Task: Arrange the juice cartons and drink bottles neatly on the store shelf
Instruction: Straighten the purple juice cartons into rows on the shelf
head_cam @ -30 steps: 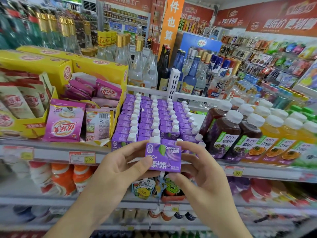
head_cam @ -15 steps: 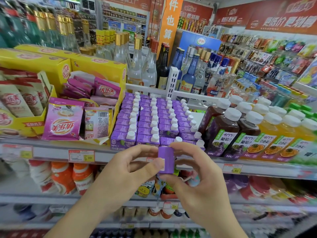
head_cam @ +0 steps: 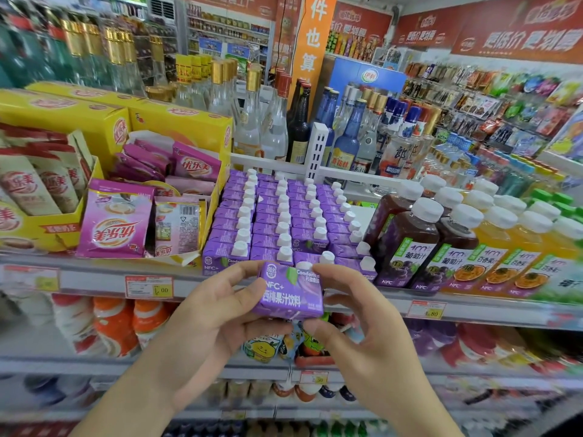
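Boxy purple carton (head_cam: 288, 294) between fingers (head_cam: 249, 291)

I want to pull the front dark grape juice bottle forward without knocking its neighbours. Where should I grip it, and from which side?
Grip the grape juice bottle around its white cap and neck, coming from above and the front. Neighbouring bottles and purple cartons crowd its sides, while the top stands free.

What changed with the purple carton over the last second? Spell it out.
The purple carton was turned in the hands: broad printed face to the camera a second ago, narrow side half a second ago, broad face with its label forward again now. The left hand and right hand kept holding it in front of the shelf edge. The shelved purple cartons and juice bottles stayed put.
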Demonstrator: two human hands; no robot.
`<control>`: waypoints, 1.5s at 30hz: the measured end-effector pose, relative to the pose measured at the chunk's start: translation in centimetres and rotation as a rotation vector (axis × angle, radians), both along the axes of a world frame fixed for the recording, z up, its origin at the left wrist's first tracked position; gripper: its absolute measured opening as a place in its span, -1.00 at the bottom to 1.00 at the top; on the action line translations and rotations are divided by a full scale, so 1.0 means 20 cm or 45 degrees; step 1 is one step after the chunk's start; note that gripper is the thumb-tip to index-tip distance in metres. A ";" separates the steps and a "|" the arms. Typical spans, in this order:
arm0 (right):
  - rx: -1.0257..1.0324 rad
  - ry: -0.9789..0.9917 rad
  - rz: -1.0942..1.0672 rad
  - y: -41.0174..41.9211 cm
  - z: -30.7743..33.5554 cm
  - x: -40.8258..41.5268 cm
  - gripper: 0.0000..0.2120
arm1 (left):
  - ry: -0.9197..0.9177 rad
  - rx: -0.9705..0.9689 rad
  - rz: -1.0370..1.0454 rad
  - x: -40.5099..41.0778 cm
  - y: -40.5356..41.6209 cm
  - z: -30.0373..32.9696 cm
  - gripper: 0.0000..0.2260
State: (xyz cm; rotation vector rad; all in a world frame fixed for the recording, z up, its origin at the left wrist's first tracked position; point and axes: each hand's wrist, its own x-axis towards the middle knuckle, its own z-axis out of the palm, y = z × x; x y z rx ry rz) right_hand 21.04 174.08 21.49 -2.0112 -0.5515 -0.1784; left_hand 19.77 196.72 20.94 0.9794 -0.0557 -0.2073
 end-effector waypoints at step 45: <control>0.098 -0.168 -0.117 0.04 0.01 -0.03 -0.57 | 0.144 -0.284 -0.329 0.04 -0.06 -0.04 -0.45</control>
